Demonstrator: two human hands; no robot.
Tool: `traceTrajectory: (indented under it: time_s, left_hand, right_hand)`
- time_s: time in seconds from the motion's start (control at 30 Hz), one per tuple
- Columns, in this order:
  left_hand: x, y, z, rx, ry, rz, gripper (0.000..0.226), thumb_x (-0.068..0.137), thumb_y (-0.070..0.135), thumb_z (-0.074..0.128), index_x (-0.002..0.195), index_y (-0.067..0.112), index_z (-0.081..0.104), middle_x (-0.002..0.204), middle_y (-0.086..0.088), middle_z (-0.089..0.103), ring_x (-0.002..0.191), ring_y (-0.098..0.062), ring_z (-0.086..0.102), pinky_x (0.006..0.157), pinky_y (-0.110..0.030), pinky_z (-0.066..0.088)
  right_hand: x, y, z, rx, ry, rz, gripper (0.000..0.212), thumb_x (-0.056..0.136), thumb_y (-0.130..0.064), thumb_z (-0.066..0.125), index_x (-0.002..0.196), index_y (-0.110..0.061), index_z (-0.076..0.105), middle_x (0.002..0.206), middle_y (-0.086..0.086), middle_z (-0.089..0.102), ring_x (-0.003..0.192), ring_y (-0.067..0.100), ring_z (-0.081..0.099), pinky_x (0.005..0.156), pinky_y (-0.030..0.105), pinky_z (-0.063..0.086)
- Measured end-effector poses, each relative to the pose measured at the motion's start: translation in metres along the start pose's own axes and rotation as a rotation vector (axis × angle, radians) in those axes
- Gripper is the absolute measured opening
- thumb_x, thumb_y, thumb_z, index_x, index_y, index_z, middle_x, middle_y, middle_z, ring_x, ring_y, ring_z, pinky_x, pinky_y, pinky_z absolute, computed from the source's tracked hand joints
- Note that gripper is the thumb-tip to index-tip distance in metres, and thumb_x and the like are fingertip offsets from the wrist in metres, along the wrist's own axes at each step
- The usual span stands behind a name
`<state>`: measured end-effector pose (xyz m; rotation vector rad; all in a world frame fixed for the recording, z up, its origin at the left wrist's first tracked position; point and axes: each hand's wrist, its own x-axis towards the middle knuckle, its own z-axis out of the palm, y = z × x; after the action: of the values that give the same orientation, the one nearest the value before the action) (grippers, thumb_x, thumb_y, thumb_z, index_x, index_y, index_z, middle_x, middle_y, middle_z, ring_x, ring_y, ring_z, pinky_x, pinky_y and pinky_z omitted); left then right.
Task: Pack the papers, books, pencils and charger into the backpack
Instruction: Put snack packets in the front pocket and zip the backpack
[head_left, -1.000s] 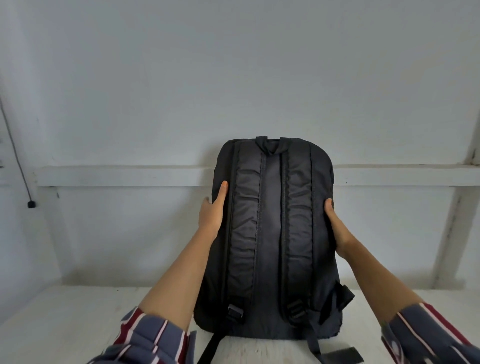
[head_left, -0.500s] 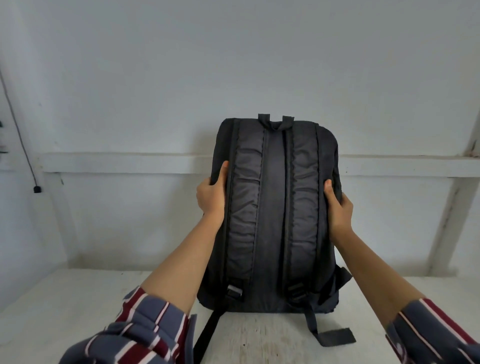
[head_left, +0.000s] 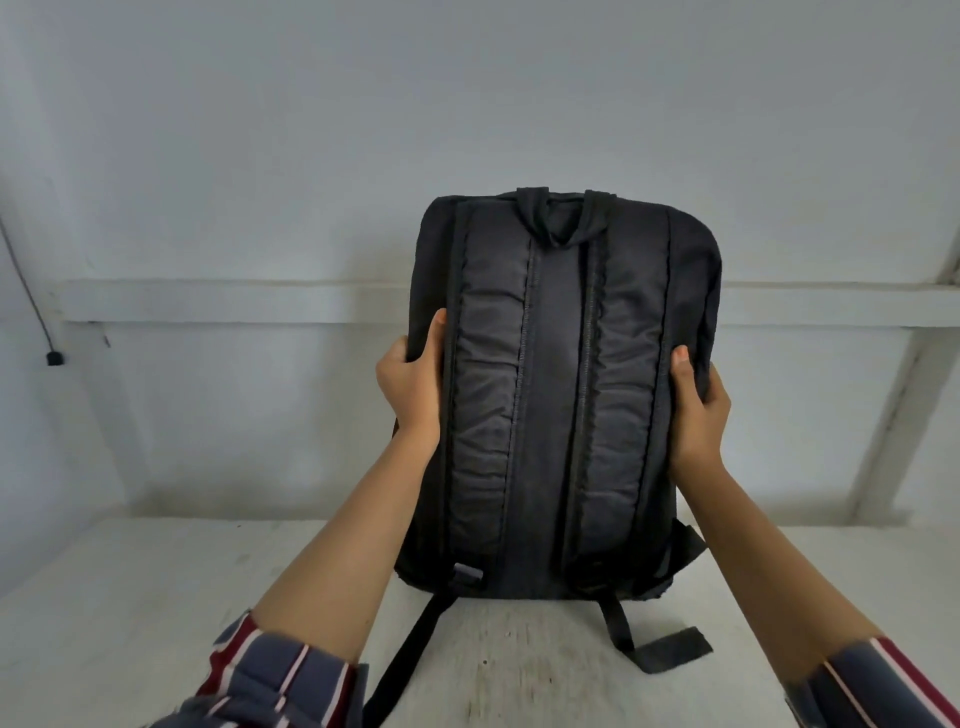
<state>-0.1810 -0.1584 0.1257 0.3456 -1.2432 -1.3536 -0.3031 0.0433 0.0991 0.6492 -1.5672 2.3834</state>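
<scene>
A black backpack (head_left: 558, 395) stands upright in front of me, its padded shoulder straps and back panel facing the camera. My left hand (head_left: 410, 384) grips its left side, thumb on the back panel and fingers wrapped behind. My right hand (head_left: 698, 410) grips the right side the same way. The bag's bottom is at or just above the white table (head_left: 130, 597); loose strap ends trail on the surface. No papers, books, pencils or charger are visible, and the bag's front and zip are hidden.
A white wall with a horizontal ledge (head_left: 234, 301) rises behind the table. A thin black cable with a small plug (head_left: 53, 357) hangs at the far left. A white diagonal beam (head_left: 893, 415) runs down at the right.
Both hands have closed tighter round the backpack's sides and lifted it up and toward me. The bag now looks larger and higher in view.
</scene>
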Motion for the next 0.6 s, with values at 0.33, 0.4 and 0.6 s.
traceTrajectory:
  time_s: [0.33, 0.4, 0.6]
  left_hand:
    - [0.031, -0.026, -0.002, 0.313, -0.090, -0.073, 0.050, 0.086, 0.059, 0.049, 0.076, 0.011, 0.054, 0.076, -0.005, 0.057, 0.074, -0.019, 0.055, 0.070, -0.032, 0.046]
    - [0.040, -0.025, -0.002, 0.576, -0.201, -0.125, 0.072, 0.081, 0.075, 0.033, 0.105, 0.012, 0.057, 0.104, -0.009, 0.061, 0.096, -0.026, 0.058, 0.088, -0.043, 0.047]
    - [0.030, -0.018, -0.028, 0.344, -0.384, -0.314, 0.102, 0.068, 0.082, 0.045, 0.147, 0.021, 0.022, 0.148, -0.006, 0.034, 0.132, -0.022, 0.038, 0.111, -0.040, 0.032]
  right_hand:
    - [0.027, 0.022, 0.018, -0.204, -0.075, 0.043, 0.039, 0.092, -0.046, 0.049, 0.116, -0.016, 0.054, 0.113, 0.003, 0.061, 0.107, 0.021, 0.057, 0.098, 0.037, 0.045]
    - [0.033, 0.027, 0.019, -0.281, -0.079, 0.102, 0.051, 0.090, -0.054, 0.046, 0.127, -0.019, 0.049, 0.125, 0.003, 0.056, 0.115, 0.023, 0.053, 0.104, 0.041, 0.040]
    - [0.017, 0.028, -0.010, -0.193, -0.202, 0.368, 0.090, 0.073, -0.071, 0.049, 0.147, -0.026, 0.025, 0.146, -0.004, 0.037, 0.127, 0.016, 0.042, 0.106, 0.035, 0.035]
